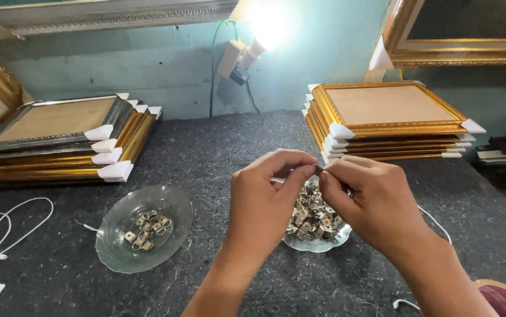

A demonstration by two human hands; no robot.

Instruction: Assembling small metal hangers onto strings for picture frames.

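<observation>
Head view has my left hand (264,202) and right hand (370,202) meeting fingertip to fingertip, both pinched shut on one small metal hanger piece (318,170) held just above the heaped glass dish (317,242). I'd keep the pinch light and the piece over that dish — a slip then lands among the spares. The sorted few sit in the left glass dish (121,249) — near, on the dark felt table (217,152).

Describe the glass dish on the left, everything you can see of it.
The glass dish is clear, shallow and roughly oval, with a wavy, ribbed rim. It lies flat on the dark felt-like tabletop, left of the left hand and in front of a stack of picture frames. A small heap of metal hanger fittings sits in its middle. Neither hand touches it.
</observation>
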